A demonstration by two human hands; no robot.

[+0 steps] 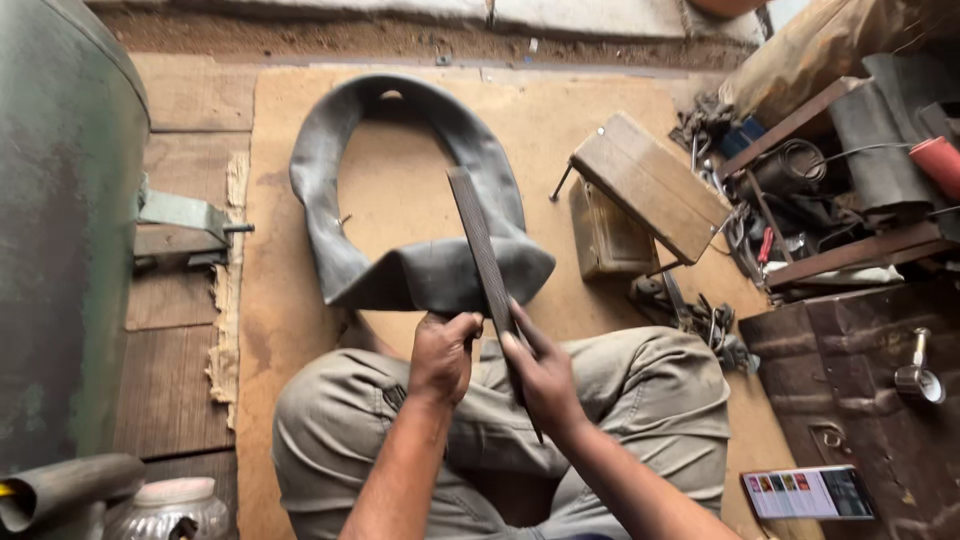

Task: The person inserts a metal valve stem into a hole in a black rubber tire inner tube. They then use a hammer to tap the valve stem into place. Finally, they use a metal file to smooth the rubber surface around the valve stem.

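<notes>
A grey rubber inner tube point(330, 190) lies in a loop on the tan board, its near part pulled up over my knees. My left hand point(441, 355) pinches a fold of the tube at its near edge. In my right hand point(541, 375) is a long flat metal file point(481, 240); its blade lies slanted across the tube and points away from me. A small valve stem point(345, 219) sticks out on the tube's left inner side. My legs, in khaki trousers point(640, 390), are folded beneath both hands.
A large green tank point(60, 230) stands at the left. A small wooden stool point(650, 185) and a metal box point(605, 240) sit to the right, with a cluttered tool rack point(840, 180) behind them. Loose tools point(700, 320) and a phone point(808, 492) lie near my right knee.
</notes>
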